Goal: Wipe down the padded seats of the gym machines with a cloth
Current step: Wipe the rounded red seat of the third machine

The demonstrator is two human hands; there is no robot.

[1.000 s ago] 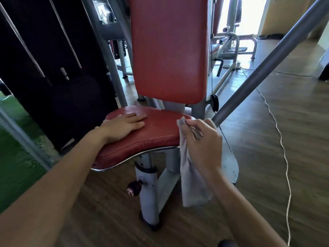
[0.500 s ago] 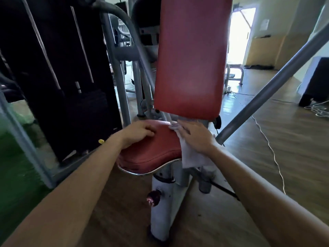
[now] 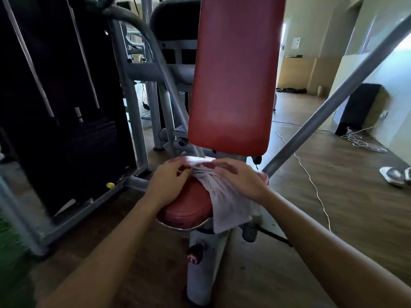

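Your left hand [image 3: 171,183] is on the left side of the red padded seat [image 3: 189,207], heel down on the vinyl, with the fingers curled in. The fingertips pinch the gathered edge of the pale grey cloth [image 3: 224,203] near the seat's rear edge. Folds fan out from that pinch.

Your right hand [image 3: 241,178] lies flat on top of the cloth. The palm is down, the fingers are fairly straight and a little spread, and they press the fabric onto the right half of the seat. It curls round nothing. Its fingertips reach toward the rear edge, close to your left fingertips.

The cloth covers the seat's right side, runs under your right palm and spills over the front right edge. Its loose end hangs beside the light grey metal seat post [image 3: 200,274]. The left front of the seat shows bare red, with a chrome trim along the front edge.

The tall red padded backrest [image 3: 233,74] stands upright just behind the seat. A round dark adjustment knob [image 3: 195,254] sticks out of the post below the seat. A grey steel tube [image 3: 333,107] slants up to the right from beside the seat's right edge. The black weight stack [image 3: 66,107] stands to the left in its grey frame. A thin white cable [image 3: 311,181] trails across the brown wooden floor [image 3: 355,207], and a pair of white and grey sandals [image 3: 392,175] lies well off to the right.
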